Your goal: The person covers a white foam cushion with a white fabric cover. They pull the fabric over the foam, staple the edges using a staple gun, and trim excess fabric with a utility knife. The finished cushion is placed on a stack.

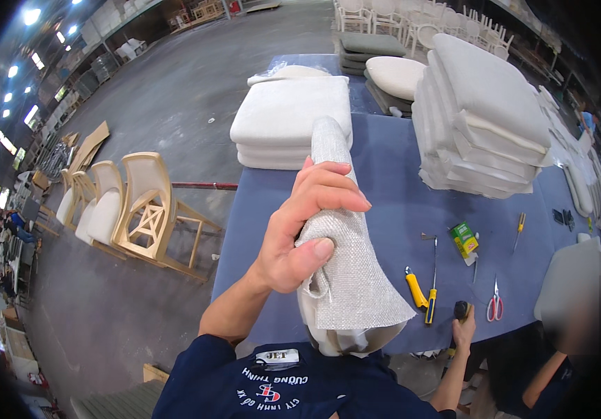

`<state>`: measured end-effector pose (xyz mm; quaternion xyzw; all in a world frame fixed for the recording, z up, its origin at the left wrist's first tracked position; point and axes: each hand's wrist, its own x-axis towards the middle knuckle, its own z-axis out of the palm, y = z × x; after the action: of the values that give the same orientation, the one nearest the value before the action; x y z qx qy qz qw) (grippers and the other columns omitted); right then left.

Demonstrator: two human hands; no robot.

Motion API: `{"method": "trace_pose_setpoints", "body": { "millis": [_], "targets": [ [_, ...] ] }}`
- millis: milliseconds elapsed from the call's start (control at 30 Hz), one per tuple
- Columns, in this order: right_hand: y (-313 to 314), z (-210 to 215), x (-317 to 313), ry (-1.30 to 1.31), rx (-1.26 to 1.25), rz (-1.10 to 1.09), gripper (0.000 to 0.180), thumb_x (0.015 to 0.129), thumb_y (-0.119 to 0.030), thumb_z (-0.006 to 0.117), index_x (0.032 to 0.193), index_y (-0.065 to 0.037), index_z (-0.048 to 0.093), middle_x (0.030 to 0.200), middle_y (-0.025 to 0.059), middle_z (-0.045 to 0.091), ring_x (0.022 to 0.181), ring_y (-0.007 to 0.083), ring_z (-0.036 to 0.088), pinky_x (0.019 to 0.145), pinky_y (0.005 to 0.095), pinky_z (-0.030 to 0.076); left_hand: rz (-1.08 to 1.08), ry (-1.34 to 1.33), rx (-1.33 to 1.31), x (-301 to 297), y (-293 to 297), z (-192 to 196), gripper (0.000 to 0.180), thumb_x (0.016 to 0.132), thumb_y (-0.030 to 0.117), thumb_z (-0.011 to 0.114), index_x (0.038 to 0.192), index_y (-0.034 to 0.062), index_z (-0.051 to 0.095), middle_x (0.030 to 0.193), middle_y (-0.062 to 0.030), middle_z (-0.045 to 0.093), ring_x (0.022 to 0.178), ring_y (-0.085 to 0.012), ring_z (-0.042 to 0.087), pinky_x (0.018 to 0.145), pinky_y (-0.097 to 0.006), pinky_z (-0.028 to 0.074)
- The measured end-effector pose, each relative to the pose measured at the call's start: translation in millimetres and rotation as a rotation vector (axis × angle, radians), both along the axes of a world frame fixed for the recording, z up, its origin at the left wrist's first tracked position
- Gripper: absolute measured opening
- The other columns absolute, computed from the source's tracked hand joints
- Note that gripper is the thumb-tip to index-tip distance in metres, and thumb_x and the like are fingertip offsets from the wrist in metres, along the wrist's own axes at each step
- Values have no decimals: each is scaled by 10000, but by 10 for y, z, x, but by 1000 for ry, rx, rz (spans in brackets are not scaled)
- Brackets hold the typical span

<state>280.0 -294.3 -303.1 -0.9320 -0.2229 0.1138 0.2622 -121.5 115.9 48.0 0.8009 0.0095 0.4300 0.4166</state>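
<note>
Two hands: my left hand [297, 230] is clenched around the fabric-covered piece [330, 150], thumb toward me, fingers over the far side; my right hand [465, 331] is closed about a dark-headed tool [462, 309], its exact kind too small to tell.
Piece's place: held up in front of my chest, over the near edge of the blue table [384, 174], just right of my left forearm.
Covering so far: cloth lies over the far, narrow end and runs back under my grip, so I judge that part laid on.
Covering left: the near end looks unfinished to me; a wide flap [367, 293] hangs free, and whether anything fastens it beneath I cannot tell.
Weave: pale grey-white, coarse, with a straight lower edge and a small curled fold beneath my thumb.
Shape: slim and rounded at the far tip, broadening toward me, where a smooth, pale, curved surface [327, 341] shows below the flap.
Tools within reach: red-handled scissors [495, 308], a yellow cutter [415, 288] and a yellow-handled screwdriver [431, 304], all lying to my right.
Cushions beyond: a low white stack [290, 105] and a taller one [485, 98] farther right.
</note>
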Motion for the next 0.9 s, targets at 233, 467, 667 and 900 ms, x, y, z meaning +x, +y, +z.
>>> {"method": "trace_pose_setpoints", "body": {
  "millis": [233, 467, 667, 900],
  "targets": [
    [1, -633, 115, -136, -111, -83, 944, 837, -28, 757, 1651, -112, 287, 1369, 293, 505, 1234, 494, 553, 1075, 493, 457, 36, -29, -59, -66, -36, -19, 486, 841, 365, 540, 1154, 31, 702, 1190, -137, 664, 1377, -373, 460, 1236, -612, 92],
    [128, -797, -14, -203, -217, -183, 984, 866, -105, 784, 1677, -186, 232, 1504, 284, 416, 1329, 496, 478, 1101, 548, 425, 51, -108, -101, -62, -63, -67, 472, 831, 357, 542, 1121, 21, 702, 1187, -170, 657, 1397, -386, 443, 1227, -594, 166],
    [318, -624, -348, -172, -212, -273, 937, 892, -161, 760, 1675, -214, 249, 1628, 252, 322, 1425, 476, 398, 1163, 546, 370, 54, -163, -136, 13, -76, -95, 485, 844, 363, 553, 1151, 6, 670, 1206, -186, 653, 1423, -378, 417, 1210, -565, 242],
    [259, -795, -525, -423, -80, -284, 824, 902, -174, 740, 1635, -193, 365, 1628, 230, 343, 1436, 459, 397, 1171, 537, 366, 142, -149, -192, 171, -232, -7, 575, 876, 377, 557, 1314, 6, 518, 1261, -214, 651, 1478, -382, 385, 1224, -560, 232]
  ]
}}
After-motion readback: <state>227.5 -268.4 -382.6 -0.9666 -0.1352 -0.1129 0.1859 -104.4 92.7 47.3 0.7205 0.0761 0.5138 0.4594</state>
